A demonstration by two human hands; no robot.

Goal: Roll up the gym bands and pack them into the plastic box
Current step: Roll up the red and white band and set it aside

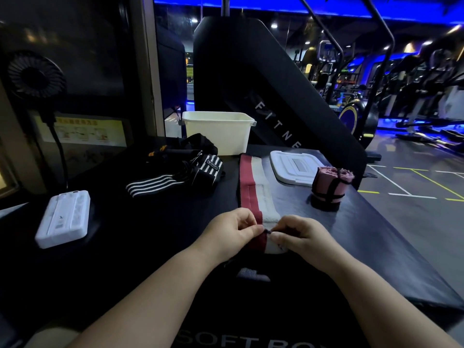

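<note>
A red-and-white gym band [253, 187] lies stretched out along the black soft box top [163, 222], running away from me. Its near end is curled into a small roll, pinched between my left hand [229, 229] and my right hand [298, 234]. A rolled pink band [330, 185] tied with black straps stands upright to the right. A heap of black bands with white stripes [175, 174] lies at the back left. The white plastic box [218, 130] stands open at the far edge, with its lid [296, 167] lying flat beside it.
A white power bank [64, 218] with a black cable sits at the left. A small black fan [35, 75] hangs on the left wall. A large black fitness machine [263, 96] rises behind the box. The gym floor drops away to the right.
</note>
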